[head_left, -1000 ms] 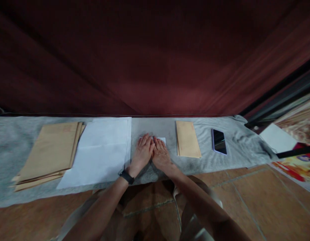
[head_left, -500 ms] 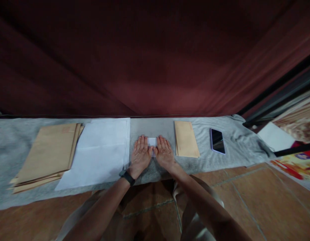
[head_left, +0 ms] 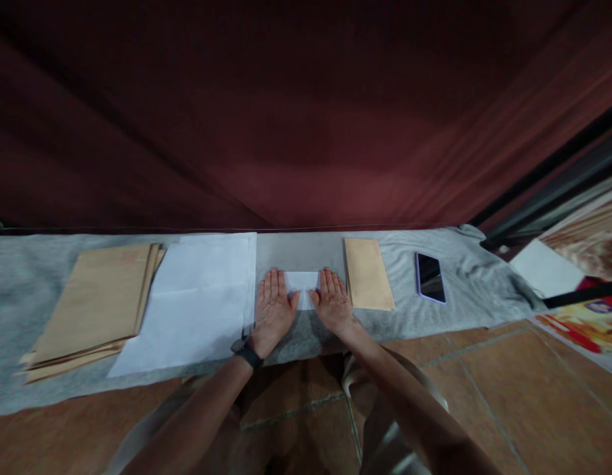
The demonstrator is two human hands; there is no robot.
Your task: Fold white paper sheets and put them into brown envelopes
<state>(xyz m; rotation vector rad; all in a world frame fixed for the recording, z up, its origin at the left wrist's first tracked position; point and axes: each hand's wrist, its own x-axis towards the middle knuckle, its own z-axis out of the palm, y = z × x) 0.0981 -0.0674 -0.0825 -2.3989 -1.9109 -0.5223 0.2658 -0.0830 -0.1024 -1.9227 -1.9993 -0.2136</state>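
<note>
Folded white paper (head_left: pixel 302 282) lies flat on the grey cloth (head_left: pixel 434 316) at the centre of the view, its long axis running left to right. Both hands rest palm-down on it with fingers spread flat and pointing away from the person: the left hand (head_left: pixel 272 309) covers its left end, the right hand (head_left: pixel 332 305) its right end, a bare strip of paper showing between them. Neither hand pinches anything, and both sit equally near. Just left lies a stack of white sheets (head_left: pixel 197 297), then a pile of brown envelopes (head_left: pixel 95 300). Just right lies a single brown envelope (head_left: pixel 368 274), then a smartphone (head_left: pixel 429 277).
</note>
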